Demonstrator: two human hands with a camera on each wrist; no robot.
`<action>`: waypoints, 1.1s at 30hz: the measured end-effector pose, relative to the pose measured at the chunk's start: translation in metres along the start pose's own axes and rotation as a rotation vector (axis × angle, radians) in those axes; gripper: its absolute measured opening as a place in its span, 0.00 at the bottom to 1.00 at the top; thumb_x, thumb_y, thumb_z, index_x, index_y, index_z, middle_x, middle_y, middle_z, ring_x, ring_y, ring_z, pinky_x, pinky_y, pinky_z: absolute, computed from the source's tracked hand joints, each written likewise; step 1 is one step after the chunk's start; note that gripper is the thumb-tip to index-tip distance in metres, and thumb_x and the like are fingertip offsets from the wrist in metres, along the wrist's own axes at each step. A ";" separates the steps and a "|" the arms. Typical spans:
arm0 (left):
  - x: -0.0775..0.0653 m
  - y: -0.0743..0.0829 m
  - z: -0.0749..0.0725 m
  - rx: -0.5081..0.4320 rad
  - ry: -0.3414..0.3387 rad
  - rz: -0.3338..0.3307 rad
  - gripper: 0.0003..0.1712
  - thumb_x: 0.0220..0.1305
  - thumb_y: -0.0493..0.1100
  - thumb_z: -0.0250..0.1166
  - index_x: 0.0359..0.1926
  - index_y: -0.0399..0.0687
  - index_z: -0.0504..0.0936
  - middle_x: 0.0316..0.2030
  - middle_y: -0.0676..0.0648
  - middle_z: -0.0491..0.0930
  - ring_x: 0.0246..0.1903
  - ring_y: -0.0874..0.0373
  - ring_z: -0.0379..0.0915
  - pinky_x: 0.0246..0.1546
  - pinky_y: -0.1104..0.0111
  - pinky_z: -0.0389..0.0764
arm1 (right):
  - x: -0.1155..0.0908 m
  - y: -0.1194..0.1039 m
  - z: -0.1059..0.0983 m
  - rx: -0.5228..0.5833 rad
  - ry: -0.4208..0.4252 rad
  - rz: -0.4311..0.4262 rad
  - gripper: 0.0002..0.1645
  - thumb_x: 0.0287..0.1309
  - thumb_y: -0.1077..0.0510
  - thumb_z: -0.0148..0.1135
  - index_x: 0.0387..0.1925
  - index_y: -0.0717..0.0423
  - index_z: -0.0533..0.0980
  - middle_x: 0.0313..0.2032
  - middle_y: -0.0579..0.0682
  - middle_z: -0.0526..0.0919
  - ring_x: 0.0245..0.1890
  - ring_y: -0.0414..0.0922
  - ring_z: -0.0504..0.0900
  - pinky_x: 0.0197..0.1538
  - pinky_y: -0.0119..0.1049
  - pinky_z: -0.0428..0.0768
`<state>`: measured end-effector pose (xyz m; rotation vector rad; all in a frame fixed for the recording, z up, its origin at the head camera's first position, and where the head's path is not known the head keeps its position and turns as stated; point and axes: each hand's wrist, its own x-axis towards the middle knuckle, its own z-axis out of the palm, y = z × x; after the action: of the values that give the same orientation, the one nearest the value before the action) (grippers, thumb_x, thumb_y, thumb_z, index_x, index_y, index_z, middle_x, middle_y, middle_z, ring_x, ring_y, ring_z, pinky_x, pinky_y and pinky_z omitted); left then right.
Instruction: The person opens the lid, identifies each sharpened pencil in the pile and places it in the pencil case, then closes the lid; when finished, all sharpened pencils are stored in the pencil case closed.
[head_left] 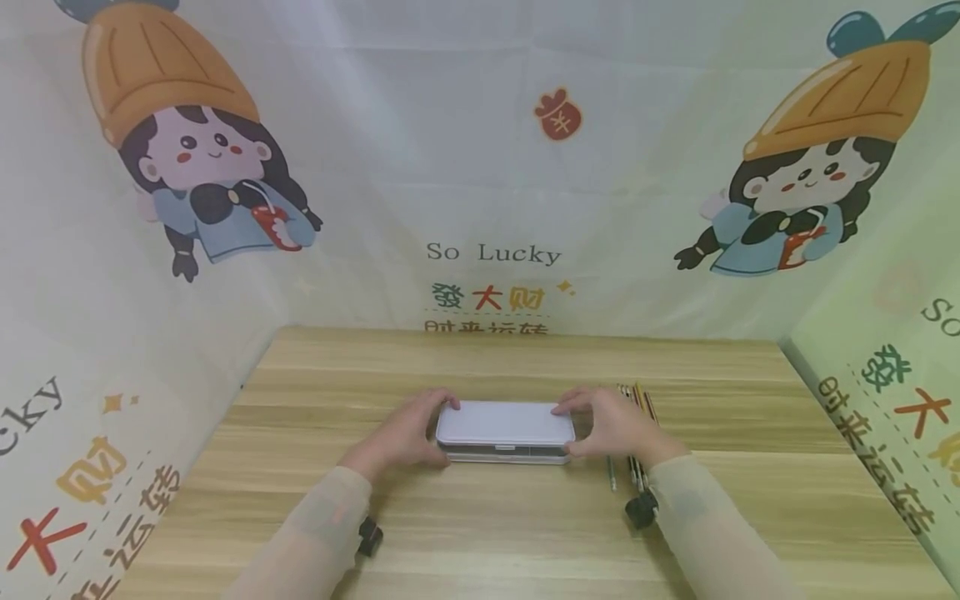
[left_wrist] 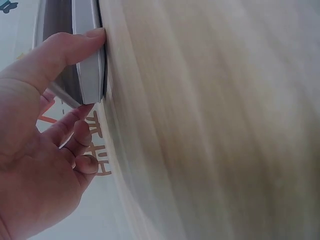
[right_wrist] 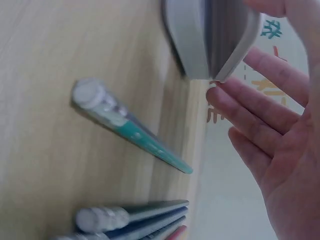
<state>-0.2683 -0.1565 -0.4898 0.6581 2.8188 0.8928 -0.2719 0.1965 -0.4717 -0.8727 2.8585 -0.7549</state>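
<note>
A white pencil case (head_left: 506, 423) lies lengthwise on the table between both hands, its lid slightly raised along the front so a dark gap shows. My left hand (head_left: 401, 433) grips the left end. In the left wrist view its thumb (left_wrist: 82, 47) lies across the lower half of the case (left_wrist: 91, 82), with fingers around the back edge. At the right end, my right hand (head_left: 615, 429) holds the case between thumb and fingers. The right wrist view shows fingertips at the back edge of the case (right_wrist: 187, 40); the thumb is partly cut off there.
Several pencils (head_left: 636, 473) lie on the wooden table (head_left: 525, 533) just right of the case, partly hidden behind the right hand and wrist. One teal pencil (right_wrist: 145, 137) lies apart from the bunch. Printed cloth walls (head_left: 480, 192) enclose the table at the back and sides.
</note>
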 end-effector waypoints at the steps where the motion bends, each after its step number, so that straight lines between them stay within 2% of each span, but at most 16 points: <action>1: 0.000 0.000 0.000 -0.001 -0.002 -0.002 0.44 0.35 0.36 0.85 0.57 0.57 0.75 0.64 0.47 0.77 0.65 0.45 0.71 0.70 0.47 0.71 | 0.000 0.000 -0.001 0.025 -0.003 0.008 0.32 0.40 0.48 0.82 0.52 0.49 0.86 0.60 0.54 0.84 0.64 0.58 0.79 0.70 0.57 0.75; 10: 0.000 -0.001 -0.002 -0.006 -0.007 -0.020 0.50 0.33 0.37 0.86 0.62 0.55 0.74 0.65 0.48 0.77 0.66 0.44 0.70 0.71 0.46 0.70 | 0.000 0.004 -0.010 0.119 -0.030 -0.031 0.27 0.45 0.49 0.80 0.51 0.48 0.86 0.59 0.54 0.85 0.63 0.58 0.80 0.69 0.61 0.74; 18: 0.000 -0.001 -0.002 -0.024 0.018 -0.036 0.54 0.31 0.37 0.87 0.65 0.52 0.73 0.64 0.48 0.77 0.63 0.45 0.69 0.70 0.47 0.71 | -0.001 0.005 -0.016 0.181 -0.042 0.047 0.22 0.51 0.46 0.77 0.49 0.42 0.86 0.58 0.50 0.87 0.64 0.57 0.80 0.70 0.62 0.72; 25: -0.002 -0.003 0.001 -0.062 0.058 -0.075 0.57 0.29 0.39 0.89 0.66 0.48 0.73 0.63 0.46 0.78 0.63 0.45 0.69 0.70 0.47 0.70 | -0.002 0.004 -0.016 0.210 -0.039 0.044 0.21 0.57 0.47 0.74 0.52 0.44 0.85 0.58 0.51 0.86 0.64 0.58 0.79 0.72 0.63 0.70; 33: -0.006 -0.001 0.000 -0.085 0.061 -0.110 0.56 0.31 0.40 0.89 0.66 0.48 0.72 0.63 0.45 0.78 0.65 0.44 0.68 0.72 0.47 0.68 | -0.003 0.004 -0.015 0.256 -0.034 0.055 0.21 0.58 0.45 0.73 0.53 0.44 0.85 0.58 0.49 0.86 0.65 0.57 0.79 0.71 0.65 0.69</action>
<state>-0.2635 -0.1600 -0.4903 0.4672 2.8192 1.0226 -0.2739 0.2071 -0.4606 -0.7607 2.6650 -1.0577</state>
